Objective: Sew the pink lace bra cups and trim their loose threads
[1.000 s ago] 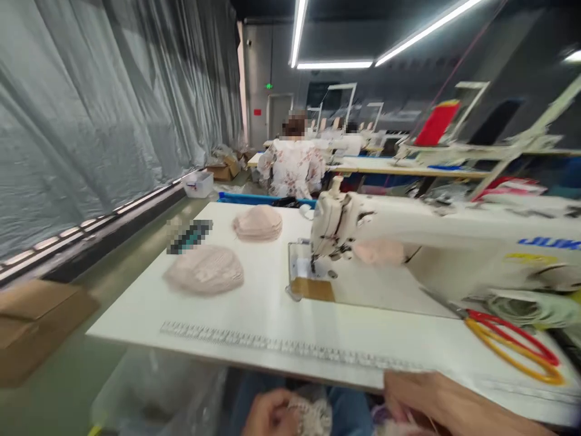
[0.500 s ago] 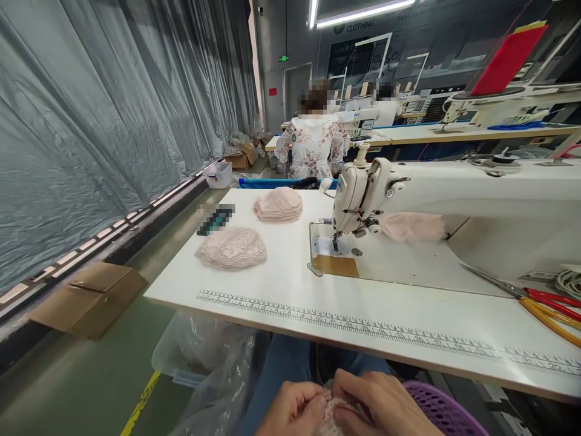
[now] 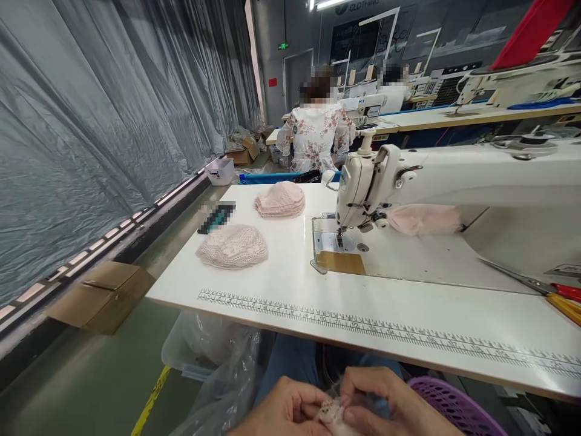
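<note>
Low at the front, below the table edge, my left hand (image 3: 287, 409) and my right hand (image 3: 391, 401) pinch a piece of pale pink lace fabric (image 3: 334, 418) between their fingertips. Its lower part runs out of the picture. On the white table (image 3: 272, 284) lies a pale pink lace piece (image 3: 233, 247), shaped like a shallow cup. Behind it sits a small stack of similar pink pieces (image 3: 280, 200). A white sewing machine (image 3: 363, 188) stands at the right, with a pink cloth (image 3: 424, 219) tucked under its arm.
Scissors (image 3: 517, 277) with red and orange handles lie at the right. A purple basket (image 3: 447, 402) is beside my right hand. Plastic bags and a clear bin (image 3: 195, 339) sit below the table, a cardboard box (image 3: 102, 297) on the floor. A person in a floral top (image 3: 318, 136) sits ahead.
The view has shifted slightly, so the machine appears farther right. My hands have moved a little apart and still hold the lace fabric.
</note>
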Demonstrator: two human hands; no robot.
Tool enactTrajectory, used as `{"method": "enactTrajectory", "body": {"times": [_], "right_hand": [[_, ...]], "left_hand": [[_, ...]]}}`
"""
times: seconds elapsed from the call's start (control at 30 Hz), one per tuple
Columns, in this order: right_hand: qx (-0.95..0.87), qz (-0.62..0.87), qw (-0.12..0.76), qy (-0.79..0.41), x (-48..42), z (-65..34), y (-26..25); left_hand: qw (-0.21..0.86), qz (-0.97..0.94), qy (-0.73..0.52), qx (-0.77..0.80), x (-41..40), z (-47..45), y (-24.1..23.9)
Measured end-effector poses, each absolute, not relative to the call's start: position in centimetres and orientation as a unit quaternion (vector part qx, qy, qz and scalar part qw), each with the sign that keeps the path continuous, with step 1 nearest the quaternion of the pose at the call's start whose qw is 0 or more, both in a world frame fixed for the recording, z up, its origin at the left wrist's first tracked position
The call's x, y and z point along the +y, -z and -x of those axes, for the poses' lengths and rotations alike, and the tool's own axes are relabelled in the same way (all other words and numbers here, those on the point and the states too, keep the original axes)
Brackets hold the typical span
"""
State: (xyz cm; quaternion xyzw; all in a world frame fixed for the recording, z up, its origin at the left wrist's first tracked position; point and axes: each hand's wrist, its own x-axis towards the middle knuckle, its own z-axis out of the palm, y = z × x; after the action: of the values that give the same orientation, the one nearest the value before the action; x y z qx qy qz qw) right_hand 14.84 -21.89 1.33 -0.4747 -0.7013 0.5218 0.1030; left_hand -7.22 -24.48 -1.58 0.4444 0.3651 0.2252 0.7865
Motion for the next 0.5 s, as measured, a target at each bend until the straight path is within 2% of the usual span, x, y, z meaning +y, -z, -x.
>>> {"method": "enactTrajectory", "body": {"times": [0.17, 0.5], "right_hand": [[-0.726, 0.464, 0.048, -0.506, -21.5, -14.7, -1.4], [-0.763, 0.427, 0.046, -0.484, -20.7, -14.4, -1.0]], "left_hand": [[0.786, -0.434, -0.215, 0.384, -24.5, 6.5, 1.4], [0.678, -0.498, -0.213, 0.497, -24.1, 6.0, 1.8]]}}
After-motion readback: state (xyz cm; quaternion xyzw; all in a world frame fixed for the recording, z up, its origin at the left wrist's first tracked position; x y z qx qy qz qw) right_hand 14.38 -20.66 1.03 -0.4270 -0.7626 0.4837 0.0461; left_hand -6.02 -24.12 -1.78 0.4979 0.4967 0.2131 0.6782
